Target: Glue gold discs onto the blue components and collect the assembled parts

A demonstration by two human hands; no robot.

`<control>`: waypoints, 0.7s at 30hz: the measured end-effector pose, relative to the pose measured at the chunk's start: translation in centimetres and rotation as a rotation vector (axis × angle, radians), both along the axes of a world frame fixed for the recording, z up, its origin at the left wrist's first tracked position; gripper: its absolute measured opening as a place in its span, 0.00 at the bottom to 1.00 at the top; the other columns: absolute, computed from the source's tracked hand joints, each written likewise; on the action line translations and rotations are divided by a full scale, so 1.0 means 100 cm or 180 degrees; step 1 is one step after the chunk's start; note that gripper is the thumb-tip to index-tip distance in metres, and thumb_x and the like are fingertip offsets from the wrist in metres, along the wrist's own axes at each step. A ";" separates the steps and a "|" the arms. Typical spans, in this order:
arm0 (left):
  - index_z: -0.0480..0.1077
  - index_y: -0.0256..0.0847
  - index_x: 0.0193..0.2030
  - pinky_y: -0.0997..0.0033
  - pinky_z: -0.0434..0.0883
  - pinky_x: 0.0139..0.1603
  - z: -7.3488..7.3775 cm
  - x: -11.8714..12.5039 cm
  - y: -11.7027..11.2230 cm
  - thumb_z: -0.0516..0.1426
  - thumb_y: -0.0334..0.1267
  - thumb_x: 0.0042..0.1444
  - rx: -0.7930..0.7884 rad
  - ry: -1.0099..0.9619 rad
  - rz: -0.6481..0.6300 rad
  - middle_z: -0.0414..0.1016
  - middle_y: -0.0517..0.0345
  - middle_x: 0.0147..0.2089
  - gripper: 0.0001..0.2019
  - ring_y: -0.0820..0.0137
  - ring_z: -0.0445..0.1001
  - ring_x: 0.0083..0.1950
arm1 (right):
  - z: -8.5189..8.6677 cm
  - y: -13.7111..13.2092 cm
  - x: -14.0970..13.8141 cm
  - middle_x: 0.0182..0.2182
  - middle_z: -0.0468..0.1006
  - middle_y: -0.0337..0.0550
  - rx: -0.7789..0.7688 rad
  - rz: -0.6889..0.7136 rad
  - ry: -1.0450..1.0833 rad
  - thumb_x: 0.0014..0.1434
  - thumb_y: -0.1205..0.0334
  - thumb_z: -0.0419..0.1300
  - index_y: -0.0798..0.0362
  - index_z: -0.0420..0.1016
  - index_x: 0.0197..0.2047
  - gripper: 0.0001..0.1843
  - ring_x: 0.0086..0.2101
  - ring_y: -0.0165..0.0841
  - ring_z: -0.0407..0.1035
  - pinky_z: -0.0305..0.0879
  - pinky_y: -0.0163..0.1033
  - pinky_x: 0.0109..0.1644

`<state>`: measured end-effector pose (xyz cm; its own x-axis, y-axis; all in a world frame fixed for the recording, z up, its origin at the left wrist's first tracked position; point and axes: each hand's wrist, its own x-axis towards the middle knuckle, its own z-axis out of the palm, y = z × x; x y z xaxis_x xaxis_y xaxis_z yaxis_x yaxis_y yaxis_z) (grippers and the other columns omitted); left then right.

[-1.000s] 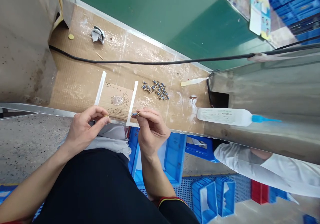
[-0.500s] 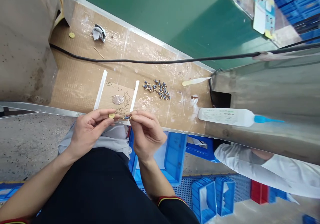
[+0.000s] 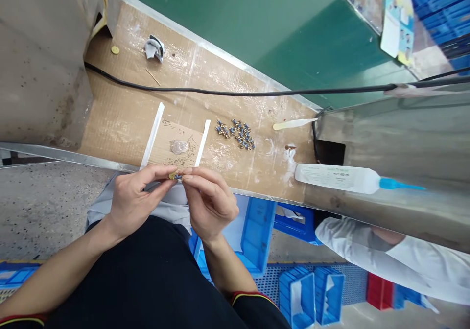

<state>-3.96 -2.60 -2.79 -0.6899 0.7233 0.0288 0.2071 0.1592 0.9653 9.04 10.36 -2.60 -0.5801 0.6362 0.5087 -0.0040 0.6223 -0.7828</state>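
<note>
My left hand point(image 3: 132, 200) pinches a small yellow disc point(image 3: 172, 175) between thumb and fingertips. Closed on a tiny blue-and-gold metal piece point(image 3: 178, 176), my right hand point(image 3: 212, 202) brings it against or right beside the disc; exact contact is too small to tell. Both hands are just over the bench's front edge. Beyond them, a round clear dish point(image 3: 179, 147) rests on a cardboard piece point(image 3: 167, 138) scattered with tiny dark bits, between two white tape strips. To its right lies a pile of similar blue-and-gold pieces point(image 3: 242, 135).
A black cable point(image 3: 220, 93) crosses the bench. At right lie a white bottle point(image 3: 338, 178) with a blue nozzle and a pale flat stick point(image 3: 293, 124). Crumpled material point(image 3: 153, 49) and another yellow disc point(image 3: 115, 50) are far left. Blue crates point(image 3: 257, 236) stand below; a person's white sleeve point(image 3: 367, 250) is at right.
My right hand has moved left, bringing the blue-and-gold piece to the yellow disc; before, there was a gap between them. The view has shifted slightly.
</note>
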 end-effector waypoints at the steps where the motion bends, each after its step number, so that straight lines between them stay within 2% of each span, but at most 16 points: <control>1: 0.89 0.52 0.57 0.64 0.93 0.54 0.000 0.000 0.000 0.73 0.39 0.73 0.0010 0.0025 -0.0005 0.94 0.65 0.53 0.09 0.62 0.96 0.48 | 0.000 0.000 0.000 0.49 0.92 0.40 0.0012 -0.0002 -0.0010 0.71 0.78 0.72 0.39 0.90 0.57 0.22 0.46 0.38 0.90 0.93 0.45 0.52; 11: 0.87 0.49 0.59 0.74 0.90 0.53 -0.004 0.004 0.002 0.74 0.33 0.71 0.0284 0.0561 0.0065 0.95 0.64 0.53 0.12 0.68 0.95 0.45 | -0.002 0.000 0.002 0.50 0.92 0.40 0.0007 0.0029 0.0054 0.70 0.80 0.73 0.41 0.91 0.59 0.25 0.47 0.37 0.90 0.92 0.44 0.54; 16: 0.86 0.49 0.60 0.74 0.90 0.53 -0.005 0.004 0.003 0.74 0.32 0.71 0.0359 0.0850 0.0061 0.95 0.63 0.53 0.14 0.68 0.95 0.46 | -0.001 0.000 0.000 0.49 0.93 0.39 0.0065 -0.0020 0.0032 0.71 0.79 0.73 0.38 0.91 0.59 0.24 0.46 0.38 0.90 0.93 0.45 0.52; 21: 0.86 0.50 0.62 0.69 0.91 0.53 -0.001 0.004 0.005 0.72 0.31 0.73 0.0402 0.1252 0.0019 0.95 0.62 0.53 0.15 0.65 0.95 0.46 | 0.001 -0.001 0.001 0.49 0.93 0.40 0.0127 -0.0052 0.0034 0.70 0.79 0.73 0.40 0.91 0.59 0.24 0.46 0.37 0.90 0.93 0.43 0.52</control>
